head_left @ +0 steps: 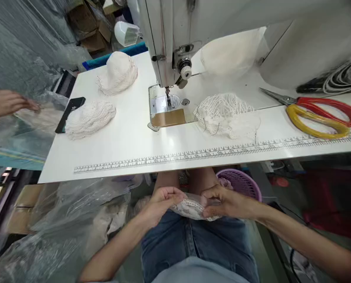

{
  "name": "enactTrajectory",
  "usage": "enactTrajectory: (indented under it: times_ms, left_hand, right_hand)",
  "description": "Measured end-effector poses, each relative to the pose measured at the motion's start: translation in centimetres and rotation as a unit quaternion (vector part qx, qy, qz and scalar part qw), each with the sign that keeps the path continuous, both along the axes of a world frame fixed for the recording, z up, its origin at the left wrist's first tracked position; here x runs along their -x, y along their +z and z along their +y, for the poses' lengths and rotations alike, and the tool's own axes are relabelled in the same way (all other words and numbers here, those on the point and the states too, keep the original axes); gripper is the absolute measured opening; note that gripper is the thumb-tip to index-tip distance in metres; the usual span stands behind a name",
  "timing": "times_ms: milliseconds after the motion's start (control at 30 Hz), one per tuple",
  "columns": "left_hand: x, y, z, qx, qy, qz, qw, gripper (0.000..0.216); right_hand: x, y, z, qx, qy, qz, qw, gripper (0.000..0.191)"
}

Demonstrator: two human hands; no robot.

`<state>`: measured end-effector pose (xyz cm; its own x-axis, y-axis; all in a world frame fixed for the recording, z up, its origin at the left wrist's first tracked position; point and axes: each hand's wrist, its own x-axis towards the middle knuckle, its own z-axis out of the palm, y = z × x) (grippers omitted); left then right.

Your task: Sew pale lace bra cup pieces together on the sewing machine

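Note:
Over my lap, below the table edge, a folded piece of white lace (190,209) is held between both hands. My left hand (163,202) is closed on its left end, thumb and fingers pinching the edge. At the other end my right hand (222,201) grips the lace between thumb and curled fingers. Something thin and see-through shows along its upper edge; I cannot tell what it is. On the table in front, a loose heap of white netted lace (222,114) lies to the right of the sewing machine's needle and presser foot (168,100).
Two white lace bundles (91,119) and a dark phone-like object (70,114) lie at the table's left. Red-and-yellow scissors (317,114) rest at right above a printed ruler (190,155). A purple basket (246,184) stands underneath. Another person's hand (8,103) reaches in from the left.

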<state>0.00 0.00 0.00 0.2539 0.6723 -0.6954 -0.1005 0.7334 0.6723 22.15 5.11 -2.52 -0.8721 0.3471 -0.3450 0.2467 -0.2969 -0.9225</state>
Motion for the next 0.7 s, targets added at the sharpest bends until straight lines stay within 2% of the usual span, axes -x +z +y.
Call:
enactTrajectory:
  times_ms: [233,333,433,600,700]
  left_hand:
    - [0.0,-0.1,0.0,-0.007,-0.014,-0.011,1.0,0.038]
    - [0.5,-0.4,-0.6,-0.014,-0.028,0.001,1.0,0.035]
    - [0.4,-0.5,-0.9,-0.045,-0.046,0.042,0.997,0.026]
    - [0.0,0.2,-0.8,-0.14,-0.095,0.144,0.975,0.018]
    - [0.2,0.6,-1.0,-0.165,-0.113,0.181,0.963,0.018]
  right_hand:
    - [0.9,0.2,-0.4,0.001,-0.067,-0.02,0.998,0.03]
    - [0.6,0.1,-0.3,0.005,-0.065,-0.037,0.997,0.032]
    - [0.7,0.0,-0.4,-0.008,-0.044,-0.043,0.998,0.03]
    - [1.8,0.1,-0.8,0.002,-0.076,-0.028,0.997,0.027]
    - [2.1,0.0,-0.8,0.007,-0.078,-0.028,0.997,0.026]
